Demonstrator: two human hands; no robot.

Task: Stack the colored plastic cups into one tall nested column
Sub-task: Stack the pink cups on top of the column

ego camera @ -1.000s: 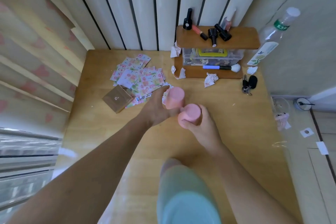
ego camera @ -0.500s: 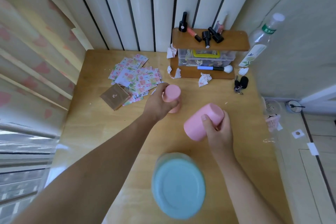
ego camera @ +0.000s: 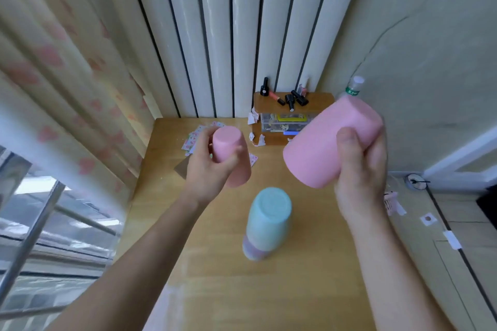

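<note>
A nested column of upside-down cups (ego camera: 265, 226) stands in the middle of the wooden table (ego camera: 309, 263), a light blue cup on top and pale pink and purple rims showing below. My left hand (ego camera: 212, 172) holds a pink cup (ego camera: 228, 154) upside down in the air, left of and above the column. My right hand (ego camera: 360, 169) grips a second pink cup (ego camera: 326, 142), tilted with its mouth toward the lower left, up to the right of the column.
A small wooden shelf (ego camera: 289, 105) with nail polish bottles and a clear box stands at the table's back. Stickers (ego camera: 193, 137) lie behind my left hand. A plastic bottle (ego camera: 352, 87) stands at the back right. A curtain hangs to the left.
Both hands have risen off the table with their pink cups and spread apart. The view has tilted up, so the blue-topped column now sits between my arms.
</note>
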